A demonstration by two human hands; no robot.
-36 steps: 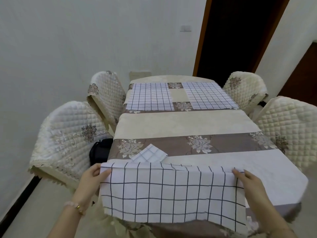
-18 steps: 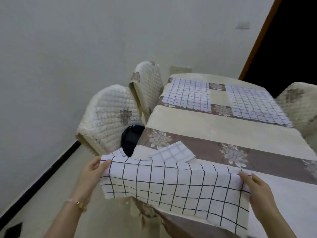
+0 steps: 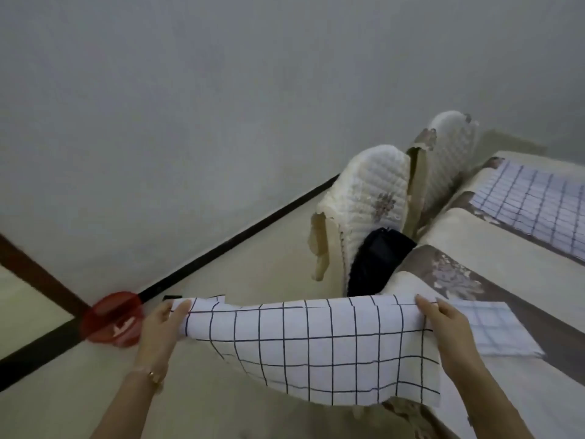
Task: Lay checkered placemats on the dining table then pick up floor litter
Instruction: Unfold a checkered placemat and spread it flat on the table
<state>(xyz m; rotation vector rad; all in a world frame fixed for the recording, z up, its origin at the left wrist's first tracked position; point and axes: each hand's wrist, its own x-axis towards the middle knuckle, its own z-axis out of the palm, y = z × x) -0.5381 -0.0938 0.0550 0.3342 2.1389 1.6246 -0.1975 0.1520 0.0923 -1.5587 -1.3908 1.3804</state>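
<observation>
Head view: placemat (image 3: 316,350), long axis sideways; corners pinched by left hand (image 3: 161,327), right hand (image 3: 443,324)

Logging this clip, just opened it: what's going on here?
A person holds a checkered placemat stretched between both hands, left hand and right hand each pinching a top corner. It hangs in the air at the near corner of the table, not yet laid. A folded placemat lies on the table by the right hand; a third placemat is spread flat at the far end.
</observation>
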